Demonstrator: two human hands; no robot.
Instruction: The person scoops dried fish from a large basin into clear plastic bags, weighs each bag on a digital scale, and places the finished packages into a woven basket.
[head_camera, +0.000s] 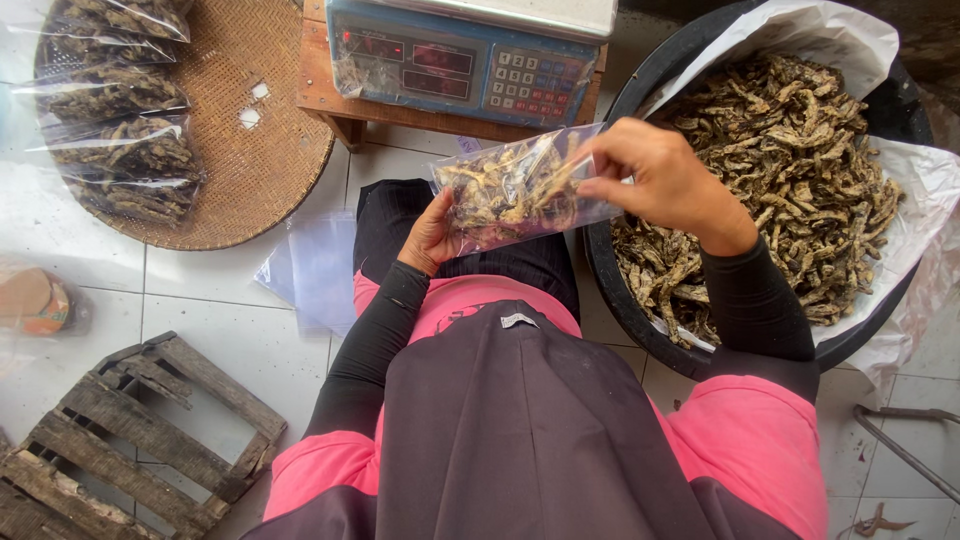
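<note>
A clear plastic bag (505, 190) filled with dried brown fish pieces is held up in front of me. My left hand (430, 238) cups it from below at its left end. My right hand (655, 180) pinches its upper right end, fingers closed on the plastic. Just to the right stands a large black tub (640, 95) lined with white plastic and heaped with the same dried fish (790, 160). A blue electronic scale (465, 60) sits on a low wooden stool straight ahead.
A round woven tray (260, 170) at the upper left holds several filled bags (120, 130). Empty clear bags (310, 265) lie on the white tiled floor. A wooden pallet (130, 430) is at the lower left, a metal rod (905, 450) at the lower right.
</note>
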